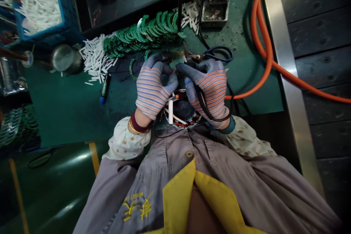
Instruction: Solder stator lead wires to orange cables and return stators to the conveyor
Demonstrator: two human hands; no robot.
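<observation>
My left hand (156, 86) and my right hand (208, 89), both in striped gloves, meet above a wound motor stator (183, 119) held against my lap. Their fingertips pinch a thin wire lead (173, 76), partly hidden by the gloves. A black wire (204, 102) runs down across my right hand. A white insulating tube (170, 111) stands out of the stator's copper windings. Just beyond my right hand lie blue-handled scissors (218, 54).
Green arc-shaped pieces (145, 34) and loose white tubes (94, 58) lie on the green bench (63, 95). A marker (105, 87), steel cup (64, 58), blue bin (40, 11), metal tray (214, 14) and orange hose (263, 44) surround my hands.
</observation>
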